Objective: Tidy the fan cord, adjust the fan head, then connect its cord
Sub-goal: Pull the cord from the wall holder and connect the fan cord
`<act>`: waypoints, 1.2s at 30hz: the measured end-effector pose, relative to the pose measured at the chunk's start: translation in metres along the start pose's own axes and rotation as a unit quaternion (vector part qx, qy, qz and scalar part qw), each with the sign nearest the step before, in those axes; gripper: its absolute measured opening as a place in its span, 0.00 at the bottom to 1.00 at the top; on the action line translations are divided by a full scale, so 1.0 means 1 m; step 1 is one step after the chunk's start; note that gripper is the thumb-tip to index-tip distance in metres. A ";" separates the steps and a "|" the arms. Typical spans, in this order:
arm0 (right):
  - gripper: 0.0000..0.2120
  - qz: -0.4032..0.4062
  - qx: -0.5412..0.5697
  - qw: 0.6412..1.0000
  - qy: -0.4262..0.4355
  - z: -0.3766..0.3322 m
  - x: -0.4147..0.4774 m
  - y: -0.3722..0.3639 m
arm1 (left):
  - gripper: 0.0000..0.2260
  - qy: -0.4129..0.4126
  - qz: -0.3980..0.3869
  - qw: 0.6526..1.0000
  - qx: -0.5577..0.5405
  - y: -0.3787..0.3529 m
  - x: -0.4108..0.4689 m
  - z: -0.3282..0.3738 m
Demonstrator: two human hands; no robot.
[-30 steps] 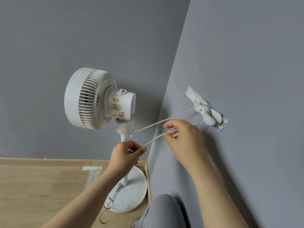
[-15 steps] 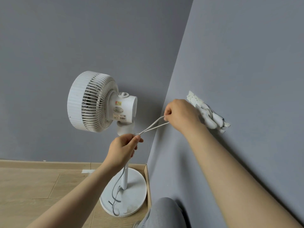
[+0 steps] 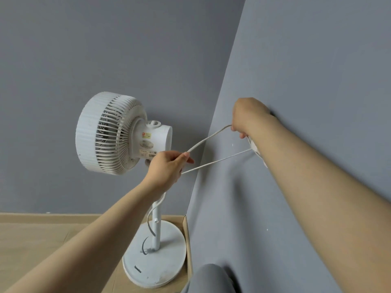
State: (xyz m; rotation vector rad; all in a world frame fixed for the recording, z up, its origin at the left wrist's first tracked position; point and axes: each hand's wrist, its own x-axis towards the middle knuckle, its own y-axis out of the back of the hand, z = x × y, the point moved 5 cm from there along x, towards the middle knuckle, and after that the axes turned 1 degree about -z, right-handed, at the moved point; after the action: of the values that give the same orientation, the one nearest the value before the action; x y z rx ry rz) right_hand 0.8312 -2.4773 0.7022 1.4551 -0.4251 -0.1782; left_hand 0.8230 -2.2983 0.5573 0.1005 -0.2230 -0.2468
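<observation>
A white pedestal fan (image 3: 110, 134) stands in the room corner, its head turned left, its round base (image 3: 169, 246) on the wood floor. Its white cord (image 3: 207, 140) runs as a folded loop between my hands, two strands stretched taut. My left hand (image 3: 167, 168) grips the cord just below the fan's motor housing; slack cord hangs from it down along the pole. My right hand (image 3: 247, 117) pinches the loop's far end against the right wall. A white wall outlet (image 3: 257, 151) is mostly hidden behind my right wrist, with one strand leading to it.
Two grey walls meet in the corner right behind the fan. A wood skirting board (image 3: 42, 217) runs along the floor at the left. My grey-clad knee (image 3: 211, 280) is at the bottom, close to the fan base.
My right hand rose with the cord loop and now covers the outlet. My left hand lifted to just under the fan head. The slack cord came up off the base.
</observation>
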 end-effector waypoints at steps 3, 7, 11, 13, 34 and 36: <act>0.10 -0.084 0.018 0.995 -0.041 0.012 0.005 -0.007 | 0.13 -0.005 -0.005 1.000 0.014 -0.007 -0.001 0.006; 0.16 -0.043 0.013 0.999 0.000 0.012 0.003 0.003 | 0.11 -0.014 -0.006 1.000 0.019 -0.014 -0.007 0.011; 0.17 -0.154 -0.017 0.984 -0.087 0.015 -0.007 0.003 | 0.10 -0.013 -0.003 1.000 0.019 -0.010 -0.008 0.011; 0.16 -0.169 0.006 0.983 -0.077 0.016 -0.001 0.005 | 0.10 -0.014 -0.004 1.000 0.013 -0.009 -0.007 0.013; 0.10 -0.084 0.212 0.972 -0.056 0.045 -0.093 0.053 | 0.11 -0.002 -0.035 0.998 -0.045 -0.023 -0.025 0.028; 0.13 -0.078 0.236 0.967 -0.062 0.049 -0.111 0.050 | 0.11 -0.002 -0.038 0.998 -0.042 -0.026 -0.027 0.028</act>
State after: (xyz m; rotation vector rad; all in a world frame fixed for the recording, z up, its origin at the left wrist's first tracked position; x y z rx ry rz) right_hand 0.7039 -2.4753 0.7355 1.9557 -0.4744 -0.3100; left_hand 0.7848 -2.3183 0.5760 0.0246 -0.2135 -0.3324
